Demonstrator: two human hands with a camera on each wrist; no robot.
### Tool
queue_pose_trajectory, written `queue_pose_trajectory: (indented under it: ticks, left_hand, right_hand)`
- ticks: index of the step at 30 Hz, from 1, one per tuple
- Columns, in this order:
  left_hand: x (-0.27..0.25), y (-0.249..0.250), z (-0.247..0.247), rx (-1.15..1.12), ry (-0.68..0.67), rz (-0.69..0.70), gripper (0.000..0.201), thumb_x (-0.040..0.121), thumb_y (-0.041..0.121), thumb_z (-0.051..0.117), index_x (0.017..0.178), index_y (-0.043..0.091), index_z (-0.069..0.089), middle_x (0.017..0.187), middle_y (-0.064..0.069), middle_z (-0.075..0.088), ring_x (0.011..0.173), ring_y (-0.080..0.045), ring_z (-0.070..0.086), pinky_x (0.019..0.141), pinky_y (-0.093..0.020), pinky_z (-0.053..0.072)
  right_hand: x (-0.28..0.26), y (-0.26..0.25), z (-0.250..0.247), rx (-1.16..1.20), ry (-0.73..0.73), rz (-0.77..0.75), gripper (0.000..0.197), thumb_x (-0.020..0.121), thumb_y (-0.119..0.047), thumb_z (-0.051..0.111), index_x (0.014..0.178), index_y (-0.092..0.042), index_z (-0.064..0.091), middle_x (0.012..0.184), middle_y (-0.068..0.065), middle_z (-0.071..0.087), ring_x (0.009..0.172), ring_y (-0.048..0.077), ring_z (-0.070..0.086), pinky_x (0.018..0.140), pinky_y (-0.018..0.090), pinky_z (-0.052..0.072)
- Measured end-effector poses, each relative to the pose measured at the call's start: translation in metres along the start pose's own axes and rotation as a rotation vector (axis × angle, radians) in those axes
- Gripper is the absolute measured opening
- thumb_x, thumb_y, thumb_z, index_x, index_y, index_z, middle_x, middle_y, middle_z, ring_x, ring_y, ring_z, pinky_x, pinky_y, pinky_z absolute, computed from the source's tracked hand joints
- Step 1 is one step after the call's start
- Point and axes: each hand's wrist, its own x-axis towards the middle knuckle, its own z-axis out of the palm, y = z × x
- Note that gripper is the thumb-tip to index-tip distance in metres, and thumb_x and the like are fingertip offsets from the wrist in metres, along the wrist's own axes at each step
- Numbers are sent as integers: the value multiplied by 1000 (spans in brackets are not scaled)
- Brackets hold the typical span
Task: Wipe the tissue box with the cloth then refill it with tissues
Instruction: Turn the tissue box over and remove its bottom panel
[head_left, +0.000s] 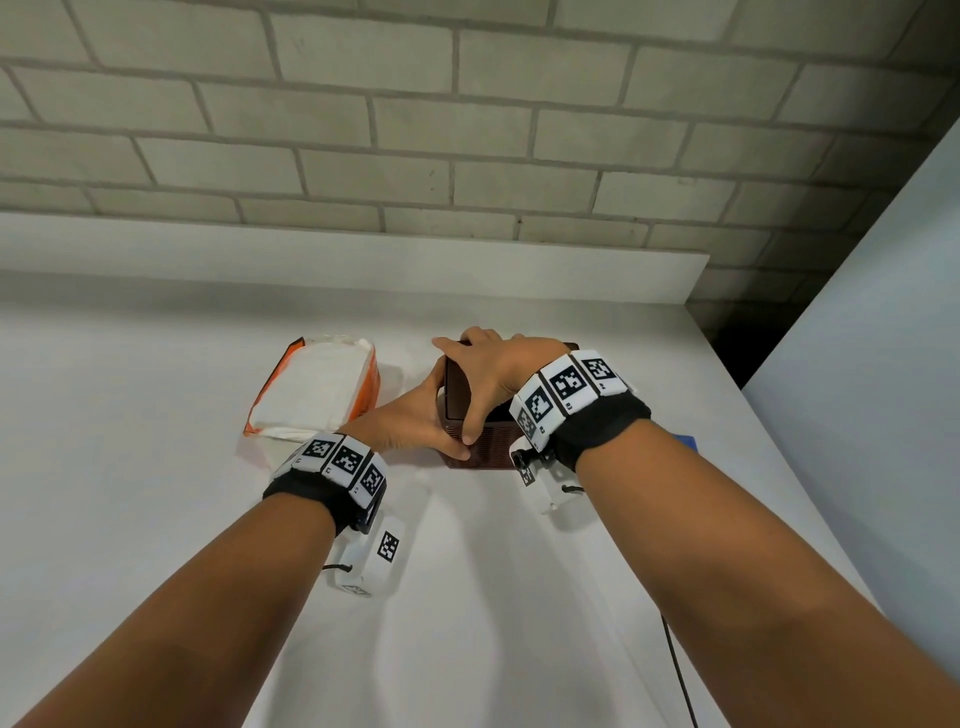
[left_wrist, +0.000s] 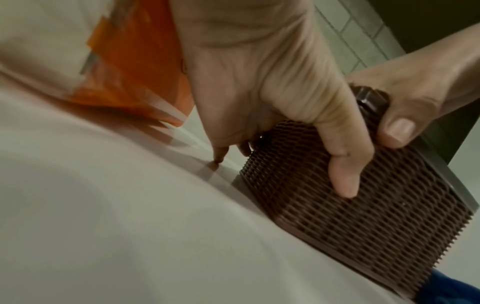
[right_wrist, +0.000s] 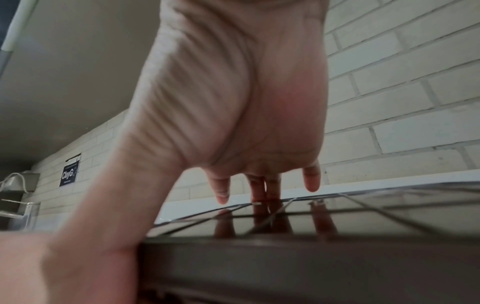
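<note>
A brown woven tissue box (head_left: 485, 447) with a glossy lid (right_wrist: 324, 224) stands on the white table (head_left: 156, 519). My left hand (head_left: 410, 421) grips its left side, the thumb (left_wrist: 342, 176) lying across the woven front (left_wrist: 376, 216). My right hand (head_left: 493, 364) spans the lid from above, thumb (left_wrist: 400, 127) hooked over the near left corner, fingertips (right_wrist: 223, 195) at the far edge. A white tissue pack (head_left: 317, 389) in an orange wrapper (left_wrist: 135, 61) lies just left of the box. Only a corner of the blue cloth (head_left: 688, 441) shows, right of the box behind my right wrist.
A raised white ledge (head_left: 363, 254) runs along the brick wall (head_left: 467, 130) behind the box. A white panel (head_left: 883, 364) rises past the table's right edge. A black cable (head_left: 680, 675) hangs near the front right.
</note>
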Motion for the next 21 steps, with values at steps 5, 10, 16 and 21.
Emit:
queue_pose_trajectory:
  ticks: [5,10,16,21]
  left_hand:
    - [-1,3,1,-14,-7,0,130,50,14,86,148,32,2,142,1,42,130,-9,45,107,-35,43]
    - [-3,3,2,39,12,-85,121,57,4,84,148,23,6,129,6,49,125,-9,49,93,-14,48]
    - [-12,22,3,68,80,-158,105,71,-4,75,149,19,9,123,10,41,120,-13,45,60,2,41]
    - [-13,22,1,8,70,-178,123,67,-5,76,150,31,-8,144,2,36,121,-14,43,94,-24,41]
  right_hand:
    - [-1,3,1,33,17,-16,127,55,-43,84,150,-33,1,148,4,22,140,25,19,111,48,29]
    - [0,5,-1,59,20,-22,124,55,-46,82,150,-37,3,148,5,20,139,27,17,111,50,29]
    - [-14,20,-36,254,158,-77,118,62,-41,81,150,-35,3,152,8,13,142,29,14,114,47,28]
    - [-38,52,-34,683,405,-151,102,64,-33,83,144,-38,21,146,6,23,138,27,27,113,38,32]
